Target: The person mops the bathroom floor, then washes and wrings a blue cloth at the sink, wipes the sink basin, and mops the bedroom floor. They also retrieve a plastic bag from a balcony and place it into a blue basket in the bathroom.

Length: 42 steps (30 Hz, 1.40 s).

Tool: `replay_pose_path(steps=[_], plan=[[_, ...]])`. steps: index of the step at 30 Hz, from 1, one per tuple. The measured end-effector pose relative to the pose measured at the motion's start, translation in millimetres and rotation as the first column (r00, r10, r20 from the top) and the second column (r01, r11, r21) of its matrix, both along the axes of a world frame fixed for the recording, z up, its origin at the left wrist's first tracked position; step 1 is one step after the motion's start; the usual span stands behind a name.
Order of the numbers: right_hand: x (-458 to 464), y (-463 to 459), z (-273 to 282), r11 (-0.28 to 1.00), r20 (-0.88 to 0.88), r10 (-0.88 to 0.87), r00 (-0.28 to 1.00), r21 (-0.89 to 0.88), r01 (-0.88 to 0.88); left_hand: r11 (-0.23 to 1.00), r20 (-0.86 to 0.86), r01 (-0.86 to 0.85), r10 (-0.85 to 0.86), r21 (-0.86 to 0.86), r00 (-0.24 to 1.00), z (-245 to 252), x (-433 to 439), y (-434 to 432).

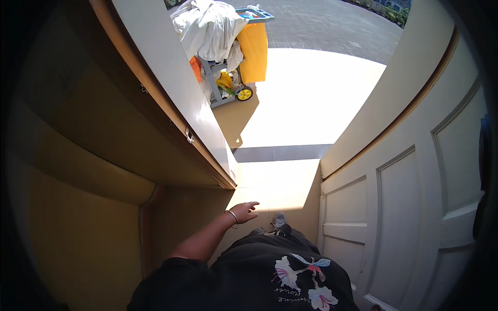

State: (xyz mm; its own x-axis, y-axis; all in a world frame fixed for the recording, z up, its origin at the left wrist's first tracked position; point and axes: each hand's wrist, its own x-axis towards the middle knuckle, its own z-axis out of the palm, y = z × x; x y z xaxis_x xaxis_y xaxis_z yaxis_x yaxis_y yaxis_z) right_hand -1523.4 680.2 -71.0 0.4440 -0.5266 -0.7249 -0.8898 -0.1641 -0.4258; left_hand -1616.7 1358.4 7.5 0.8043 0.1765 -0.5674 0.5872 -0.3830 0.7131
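Observation:
My left hand hangs in front of my body with its fingers loosely apart and nothing in it. A bangle circles that wrist. Below the hand lies the tiled floor, partly sunlit. One sneaker shows just beyond my dark trousers. My right hand is out of view. Before me is a doorway, with a white panelled door swung inward on the right. The wooden door frame on the left carries a metal strike plate.
Outside on the left stands a janitorial cart with a yellow bag, white plastic bags and a yellow-hubbed wheel. A grey threshold strip crosses the doorway. Farther out lies grey paving.

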Motion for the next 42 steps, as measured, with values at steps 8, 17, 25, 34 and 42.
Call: replay_pose_path(steps=[8,17,25,34,42], plan=[[219,294,6,0.632,-0.024,0.747,0.665,0.340,-0.697,0.965,0.072,-0.120,0.105,0.235,0.992,-49,75,115],[381,512,-14,0.527,-0.023,0.838,0.546,0.296,-0.796,0.983,-0.365,0.083,-0.018,0.165,0.931,-173,167,259],[453,656,-38,0.187,-0.044,0.982,0.183,0.169,-0.968,0.854,-0.655,-0.379,0.060,-0.356,0.753,-216,244,394],[602,860,-36,-0.294,0.011,0.953,-0.302,0.270,-0.917,0.761,-0.580,-0.598,0.375,-0.253,0.723,-204,312,484],[642,1111,1,-0.734,0.247,0.677,-0.693,0.295,-0.611,0.800,-0.548,-0.591,0.452,-0.099,0.704,-179,260,454]])
